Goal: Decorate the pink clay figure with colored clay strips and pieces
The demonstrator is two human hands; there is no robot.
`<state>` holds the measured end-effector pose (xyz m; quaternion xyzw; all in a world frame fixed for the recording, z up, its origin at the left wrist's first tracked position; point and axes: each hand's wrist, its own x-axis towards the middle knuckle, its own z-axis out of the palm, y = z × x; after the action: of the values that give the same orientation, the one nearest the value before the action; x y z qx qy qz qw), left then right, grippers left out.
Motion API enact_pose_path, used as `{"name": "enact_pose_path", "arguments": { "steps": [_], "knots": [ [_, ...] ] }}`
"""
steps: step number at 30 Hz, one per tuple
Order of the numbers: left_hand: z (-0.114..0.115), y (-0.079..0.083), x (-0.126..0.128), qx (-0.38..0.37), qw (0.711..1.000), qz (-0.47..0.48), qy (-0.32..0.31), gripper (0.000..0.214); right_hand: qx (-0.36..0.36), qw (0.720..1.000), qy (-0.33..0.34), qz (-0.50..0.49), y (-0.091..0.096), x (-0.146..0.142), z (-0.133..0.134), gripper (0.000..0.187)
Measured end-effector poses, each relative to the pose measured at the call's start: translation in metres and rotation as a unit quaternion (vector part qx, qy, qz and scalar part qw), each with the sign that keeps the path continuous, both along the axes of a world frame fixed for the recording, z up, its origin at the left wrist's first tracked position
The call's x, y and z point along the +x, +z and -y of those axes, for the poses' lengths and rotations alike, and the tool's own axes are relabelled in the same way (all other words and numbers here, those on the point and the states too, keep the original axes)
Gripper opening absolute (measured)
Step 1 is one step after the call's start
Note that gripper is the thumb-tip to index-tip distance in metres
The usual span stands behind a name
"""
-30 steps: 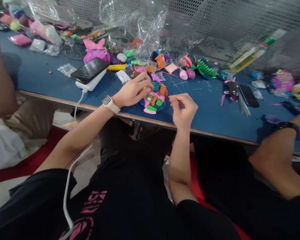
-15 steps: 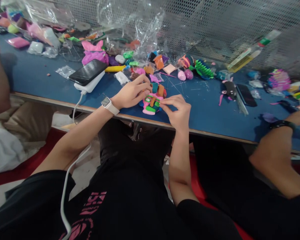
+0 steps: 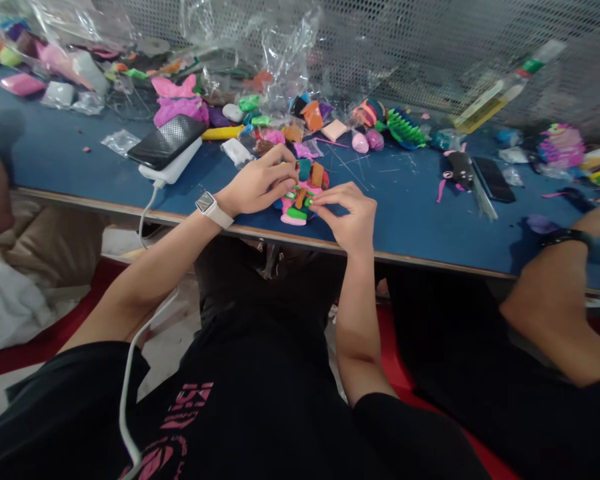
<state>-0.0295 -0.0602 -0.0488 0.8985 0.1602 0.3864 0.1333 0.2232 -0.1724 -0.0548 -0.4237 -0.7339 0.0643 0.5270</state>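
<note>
A colourful modelling-clay figure (image 3: 294, 215), pink with green, brown, teal and orange pieces, lies near the front edge of the blue table. From the left, my left hand (image 3: 259, 183) has its fingers curled against the figure's left and back side, steadying it. My right hand (image 3: 353, 217) comes in from the right with thumb and forefinger pinched together over a green part. Whatever sits between those fingertips is too small to make out. Both hands cover some of the figure's edges.
Behind lie several clay lumps and packets, including an orange piece (image 3: 312, 116) and a yellow stick (image 3: 223, 133). A phone (image 3: 167, 143) rests on a cabled white power bank (image 3: 173, 167) at left. A bottle (image 3: 505, 90) leans against the mesh; another person's arm (image 3: 555, 293) is at right.
The view has shifted slightly, so the table things sit a little further left. My right fingertips have edged inward over the figure. My left hand keeps its place on it.
</note>
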Motion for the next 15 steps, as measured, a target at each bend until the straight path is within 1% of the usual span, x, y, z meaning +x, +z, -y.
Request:
{"name": "enact_pose_path", "arguments": {
  "steps": [5, 9, 12, 15],
  "knots": [
    [-0.0008, -0.0005, -0.0003, -0.003, 1.0, 0.006, -0.004, 0.051, 0.016, 1.0, 0.013, 0.0, -0.0002, -0.0005, 0.0005, 0.011],
    [-0.0015, -0.0013, -0.0006, -0.004, 1.0, 0.008, -0.005, 0.047, 0.003, 1.0, 0.004, 0.017, 0.0001, -0.0007, 0.0021, 0.01],
    [-0.0008, -0.0008, -0.0004, -0.001, 1.0, 0.008, -0.003, 0.049, 0.015, 1.0, 0.017, 0.013, -0.0001, -0.0005, 0.0026, 0.01],
    [0.0, 0.0, 0.0002, -0.002, 1.0, 0.011, -0.001, 0.051, 0.014, 1.0, 0.011, 0.013, -0.0009, -0.0001, 0.0017, 0.01]
  ]
}}
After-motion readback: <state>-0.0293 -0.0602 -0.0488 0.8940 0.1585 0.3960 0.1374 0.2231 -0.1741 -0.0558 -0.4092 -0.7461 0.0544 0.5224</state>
